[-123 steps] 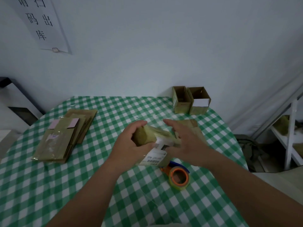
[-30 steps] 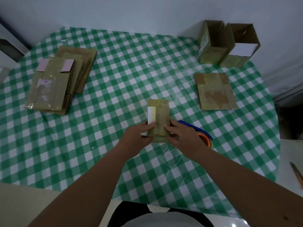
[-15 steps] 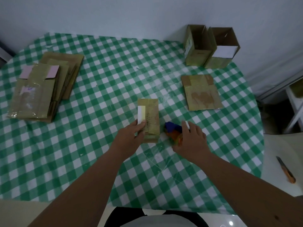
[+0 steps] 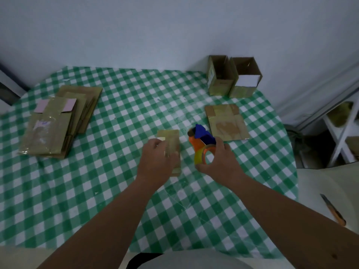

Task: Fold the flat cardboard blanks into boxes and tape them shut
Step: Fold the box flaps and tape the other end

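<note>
The folded box point(image 4: 171, 150), long axis running near-to-far, lies pinned under the left hand point(image 4: 155, 160), just left of the tape dispenser point(image 4: 203, 146) gripped by the right hand point(image 4: 219, 162).

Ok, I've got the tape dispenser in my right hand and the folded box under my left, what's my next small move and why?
Probably bring the tape dispenser over the small folded box and start a strip along its seam. Your right hand grips the dispenser beside the box, while your left hand pins it flat.
</note>
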